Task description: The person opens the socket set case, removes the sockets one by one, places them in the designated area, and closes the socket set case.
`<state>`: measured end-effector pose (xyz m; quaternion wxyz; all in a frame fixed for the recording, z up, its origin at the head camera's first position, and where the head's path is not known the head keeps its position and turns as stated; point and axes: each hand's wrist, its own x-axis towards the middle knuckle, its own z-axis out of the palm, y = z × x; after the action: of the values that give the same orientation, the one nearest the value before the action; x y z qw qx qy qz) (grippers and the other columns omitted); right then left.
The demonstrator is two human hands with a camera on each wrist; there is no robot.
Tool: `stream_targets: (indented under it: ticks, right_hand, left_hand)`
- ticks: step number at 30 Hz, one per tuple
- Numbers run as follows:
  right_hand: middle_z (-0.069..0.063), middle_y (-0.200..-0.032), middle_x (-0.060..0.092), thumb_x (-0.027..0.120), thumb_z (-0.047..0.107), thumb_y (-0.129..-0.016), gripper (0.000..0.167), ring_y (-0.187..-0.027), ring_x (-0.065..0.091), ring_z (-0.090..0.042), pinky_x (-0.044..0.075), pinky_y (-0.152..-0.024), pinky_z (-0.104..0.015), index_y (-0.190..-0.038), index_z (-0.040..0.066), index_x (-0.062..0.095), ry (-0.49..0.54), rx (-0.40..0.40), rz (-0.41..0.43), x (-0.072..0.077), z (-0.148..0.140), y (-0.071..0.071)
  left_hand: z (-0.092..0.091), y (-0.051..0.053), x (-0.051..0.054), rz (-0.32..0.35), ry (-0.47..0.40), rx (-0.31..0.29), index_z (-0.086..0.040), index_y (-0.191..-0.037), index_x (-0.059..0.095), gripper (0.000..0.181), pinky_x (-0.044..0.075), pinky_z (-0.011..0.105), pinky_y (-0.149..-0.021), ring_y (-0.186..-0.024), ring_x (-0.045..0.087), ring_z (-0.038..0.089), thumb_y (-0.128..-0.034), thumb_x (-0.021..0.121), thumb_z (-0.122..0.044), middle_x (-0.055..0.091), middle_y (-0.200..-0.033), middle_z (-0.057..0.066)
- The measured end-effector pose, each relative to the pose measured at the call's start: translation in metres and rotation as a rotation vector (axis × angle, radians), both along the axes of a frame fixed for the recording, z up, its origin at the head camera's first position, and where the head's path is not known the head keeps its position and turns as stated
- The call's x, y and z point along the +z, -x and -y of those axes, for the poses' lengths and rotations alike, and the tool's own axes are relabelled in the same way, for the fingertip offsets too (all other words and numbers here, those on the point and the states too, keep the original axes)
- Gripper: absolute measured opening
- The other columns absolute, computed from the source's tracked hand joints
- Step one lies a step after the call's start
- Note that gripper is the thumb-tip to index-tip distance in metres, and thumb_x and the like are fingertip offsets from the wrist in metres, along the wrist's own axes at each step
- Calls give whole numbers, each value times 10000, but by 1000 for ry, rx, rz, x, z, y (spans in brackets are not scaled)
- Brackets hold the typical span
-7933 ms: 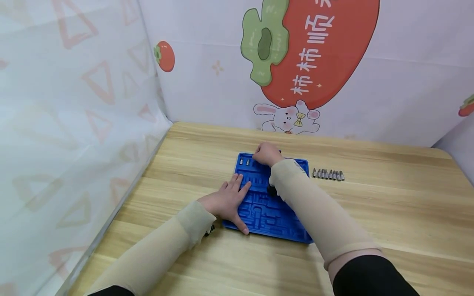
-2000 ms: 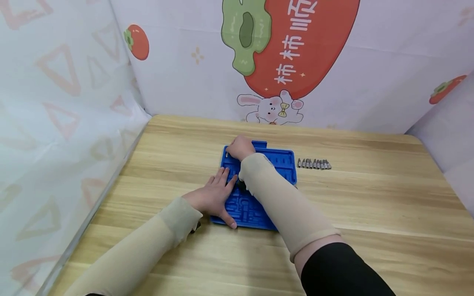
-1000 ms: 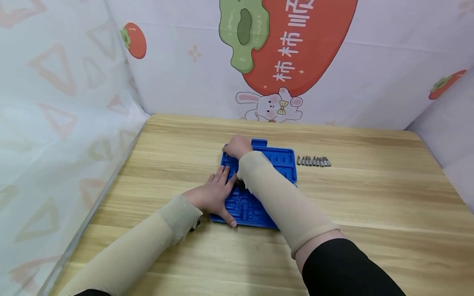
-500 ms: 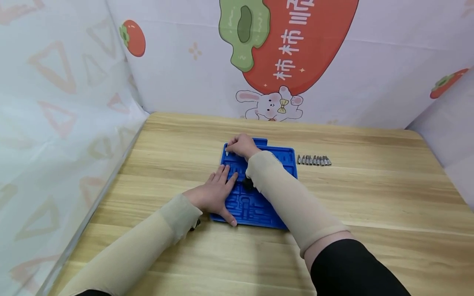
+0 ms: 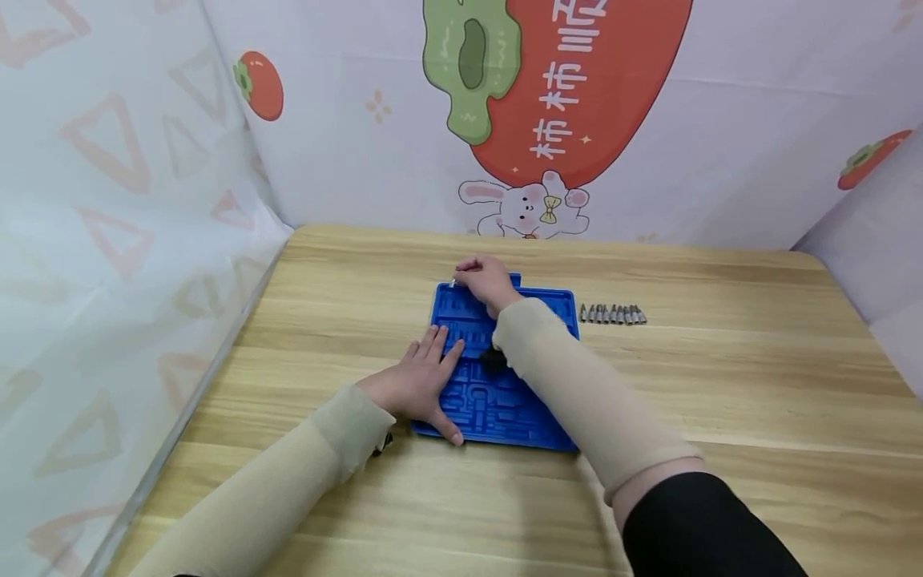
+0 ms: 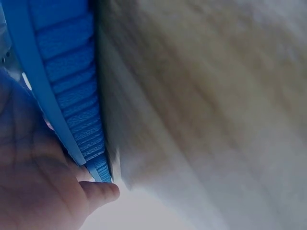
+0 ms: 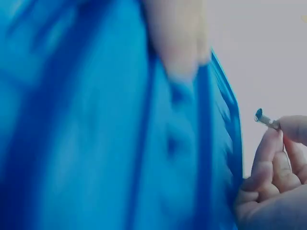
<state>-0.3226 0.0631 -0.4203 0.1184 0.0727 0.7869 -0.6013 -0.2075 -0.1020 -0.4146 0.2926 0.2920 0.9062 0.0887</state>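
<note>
An open blue tool case (image 5: 512,413) with moulded slots lies on the wooden table. My left hand (image 5: 417,385) rests spread along its left side; in the left wrist view the palm and thumb of the left hand (image 6: 43,167) lie against the case's blue side wall (image 6: 76,91). Over the case's far left corner, my right hand (image 5: 492,284) pinches a small metal screwdriver bit (image 5: 453,283). The right wrist view shows this bit (image 7: 266,120) between thumb and index fingertip, off the case. The bit's tip shape is too small to tell.
A row of several metal screwdriver bits (image 5: 613,315) lies on the table to the right of the case. A blue latch tab (image 5: 515,280) sticks out from the far edge. White printed sheets (image 5: 346,152) stand behind the table and at its left.
Two bits sat in the top left slots at first. The right hand has worked along there, taken out the last bit, and lifted it slightly up and right. The left hand stays on the case.
</note>
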Motion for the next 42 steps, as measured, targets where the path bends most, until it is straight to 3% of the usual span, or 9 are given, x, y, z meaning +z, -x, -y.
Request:
stream_targets:
  ticks: [6,11,15,18,25,34,42]
  right_hand:
    - [-163,-1216,644,607,118,-1057,296,-1097,600,-280,489,-1025,-426,-1297,-55,609,31,100,-24,23,-52,-9]
    - [-206,-1250,616,580,117,-1068,359,-1143,588,-314,446,-1089,-457,-1352,-100,547,-15,90,-20,33,-108,-18]
    - [-201,-1224,629,569,134,-1075,370,-1156,599,-316,422,-1111,-488,-1348,-113,527,-49,52,-17,31,-149,-21]
    - [-150,-1173,649,570,149,-1076,331,-1085,634,-246,419,-1108,-503,-1310,-85,546,-42,26,-19,31,-172,-23]
    - [58,-991,668,583,175,-1072,332,-913,657,-49,524,-843,-211,-1303,-59,539,0,2,15,36,-216,-33]
    - [106,-934,665,558,147,-1079,293,-880,635,-23,520,-832,-215,-1273,-71,533,-92,25,44,28,-278,-45]
    - [91,-907,640,541,119,-1084,251,-839,608,-49,531,-796,-227,-1250,-69,551,-121,11,157,11,-303,-53]
  left_hand:
    - [0,-1,3,-23,6,14,-74,-1665,12,1455,-4,540,-1235,-1538,-197,371,-671,858,-714,-160,-1688,216]
    - [-3,-2,2,-21,5,-5,-58,-1662,20,1449,3,564,-1230,-1538,-181,394,-677,859,-709,-144,-1685,240]
    - [-2,-2,-2,-20,9,-12,-50,-1662,34,1448,15,578,-1227,-1540,-166,408,-674,858,-713,-125,-1684,255]
    - [0,-3,-5,-23,2,-8,-48,-1662,41,1449,18,582,-1226,-1540,-162,411,-669,865,-707,-120,-1684,258]
    - [-1,-1,-5,-34,-18,-10,-40,-1660,43,1446,13,593,-1223,-1539,-165,414,-673,868,-700,-120,-1682,263]
    - [-1,-1,-2,-20,-14,-4,-49,-1660,17,1444,-4,577,-1225,-1533,-195,400,-684,866,-691,-149,-1681,247]
    - [-2,-1,-4,-13,-27,1,-60,-1663,18,1451,-13,569,-1226,-1534,-201,385,-673,874,-688,-154,-1684,235]
